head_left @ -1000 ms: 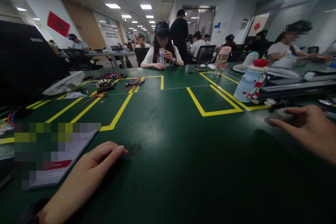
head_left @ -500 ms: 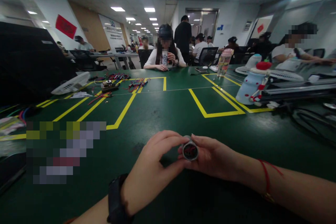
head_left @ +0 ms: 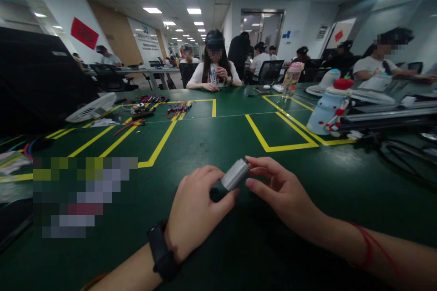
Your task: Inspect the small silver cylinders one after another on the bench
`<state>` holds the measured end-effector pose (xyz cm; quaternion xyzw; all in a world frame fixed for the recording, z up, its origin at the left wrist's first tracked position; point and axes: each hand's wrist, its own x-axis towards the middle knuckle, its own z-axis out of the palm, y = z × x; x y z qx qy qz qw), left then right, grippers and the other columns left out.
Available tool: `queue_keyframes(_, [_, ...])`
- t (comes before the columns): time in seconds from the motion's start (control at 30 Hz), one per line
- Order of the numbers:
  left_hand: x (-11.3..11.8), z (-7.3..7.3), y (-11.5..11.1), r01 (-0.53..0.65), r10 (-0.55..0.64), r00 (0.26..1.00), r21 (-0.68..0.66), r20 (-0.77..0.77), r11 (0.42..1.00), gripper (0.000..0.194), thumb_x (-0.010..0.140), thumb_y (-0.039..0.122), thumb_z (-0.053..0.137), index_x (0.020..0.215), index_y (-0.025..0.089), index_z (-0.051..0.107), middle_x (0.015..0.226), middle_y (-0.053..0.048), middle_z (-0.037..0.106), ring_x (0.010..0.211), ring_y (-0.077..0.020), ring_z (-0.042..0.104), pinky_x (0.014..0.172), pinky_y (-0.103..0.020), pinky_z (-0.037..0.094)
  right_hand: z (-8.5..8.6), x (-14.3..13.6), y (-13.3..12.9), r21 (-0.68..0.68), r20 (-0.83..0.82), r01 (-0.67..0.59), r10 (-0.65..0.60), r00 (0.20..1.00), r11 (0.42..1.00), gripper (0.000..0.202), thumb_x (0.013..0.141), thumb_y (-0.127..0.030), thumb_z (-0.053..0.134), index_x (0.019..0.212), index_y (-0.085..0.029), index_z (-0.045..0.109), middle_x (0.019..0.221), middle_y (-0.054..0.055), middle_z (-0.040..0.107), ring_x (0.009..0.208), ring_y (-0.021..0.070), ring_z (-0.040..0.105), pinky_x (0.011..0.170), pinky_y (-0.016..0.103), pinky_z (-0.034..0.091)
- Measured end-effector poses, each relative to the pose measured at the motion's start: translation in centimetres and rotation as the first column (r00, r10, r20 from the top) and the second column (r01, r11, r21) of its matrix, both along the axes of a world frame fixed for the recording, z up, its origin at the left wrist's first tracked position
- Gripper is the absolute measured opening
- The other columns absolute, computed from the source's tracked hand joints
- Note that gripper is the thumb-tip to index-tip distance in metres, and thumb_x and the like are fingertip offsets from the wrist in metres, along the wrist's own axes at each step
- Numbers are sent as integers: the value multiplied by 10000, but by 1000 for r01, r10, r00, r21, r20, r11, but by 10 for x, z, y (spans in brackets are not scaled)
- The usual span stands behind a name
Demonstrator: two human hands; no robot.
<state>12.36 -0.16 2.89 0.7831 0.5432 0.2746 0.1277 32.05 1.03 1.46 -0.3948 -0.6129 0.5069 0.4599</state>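
left fingers [head_left: 228,203] around silver cylinder [head_left: 235,175]; wall sign [head_left: 146,39] lettering illegible

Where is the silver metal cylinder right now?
Head view, below centre, slightly right: the silver metal cylinder tilts between the left hand and the right hand.

The silver-grey cylinder [head_left: 235,175] looks like smooth metal with a soft sheen. The dark green surface [head_left: 205,141] is smooth and faintly glossy, crossed by flat, matt yellow tape strips [head_left: 290,148]. At near left, the black wristband [head_left: 162,252] looks like matt rubber or plastic; at far right, the pink-lidded transparent bottle [head_left: 291,84] looks smooth and glossy.
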Motion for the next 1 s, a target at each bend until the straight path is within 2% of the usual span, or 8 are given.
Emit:
queue_keyframes(0.2, [9, -8, 1, 41, -48, 985, -41, -164, 998, 234, 833, 429, 601, 1019, 321, 693, 1128, -39, 637, 1030, -298, 546, 809, -450, 437, -12, 0, 11, 407, 280, -98, -22, 960, 908, 313, 809, -235, 636, 1115, -248, 571, 1139, 28, 542, 1025, 109, 564, 871, 263, 537])
queue_keyframes(0.3, [6, -7, 1, 85, -90, 991, -63, -96, 994, 400, 779, 396, 675, 1171, 335, 624, 1158, -42, 624, 1069, -302, 536, 857, -472, 443, -16, 1, 13, 496, 358, -171, -20, 934, 851, 291, 802, -166, 614, 1079, -244, 572, 1141, 25, 531, 1052, 108, 545, 885, 256, 524])
queue_keyframes(0.37, [4, -2, 2, 139, -137, 990, -65, 38, 988, 412, 800, 334, 662, 1205, 316, 595, 1157, -37, 620, 1071, -263, 549, 895, -443, 451, -20, 1, 14, 467, 347, -167, -6, 938, 868, 346, 800, -152, 609, 1122, -253, 534, 1147, 26, 528, 1037, 102, 553, 863, 248, 532])
queue_keyframes(0.47, [6, 9, 8, 173, -164, 967, -26, 194, 985, 224, 874, 266, 574, 1080, 269, 663, 1123, -36, 621, 1048, -202, 574, 924, -376, 458, -27, -1, 16, 381, 264, -110, 7, 965, 918, 545, 789, -190, 645, 1258, -285, 383, 1151, 26, 536, 1015, 96, 576, 853, 250, 546])
queue_keyframes(0.6, [11, 21, 17, 148, -140, 965, -21, 221, 989, 121, 861, 235, 602, 869, 231, 722, 1013, -29, 630, 967, -180, 599, 881, -339, 469, -32, -1, 17, 324, 229, -103, 27, 973, 940, 641, 776, -236, 677, 1291, -293, 300, 1140, 21, 553, 1028, 100, 585, 882, 267, 543])
queue_keyframes(0.73, [5, 26, 20, 103, -99, 961, 0, 258, 995, 122, 873, 264, 597, 840, 224, 707, 931, -15, 630, 905, -169, 602, 826, -318, 468, -32, -1, 16, 306, 265, -87, 3, 964, 948, 608, 774, -252, 673, 1281, -270, 338, 1154, 38, 549, 1024, 114, 586, 869, 273, 546])
queue_keyframes(0.87, [-10, 13, 19, 52, -34, 978, -85, 207, 995, 106, 843, 303, 637, 845, 238, 721, 932, -13, 637, 896, -183, 610, 826, -336, 466, -29, -1, 15, 307, 290, -75, -18, 957, 949, 570, 775, -262, 656, 1271, -228, 376, 1150, 67, 551, 1011, 129, 590, 876, 291, 541])
queue_keyframes(1.0, [-12, -11, 15, 87, -77, 994, -159, 72, 983, 88, 829, 309, 655, 832, 262, 728, 933, -10, 673, 917, -207, 611, 821, -353, 466, -28, 0, 14, 314, 310, -84, -18, 951, 946, 544, 773, -257, 646, 1256, -202, 403, 1152, 80, 558, 1025, 137, 587, 902, 306, 528])
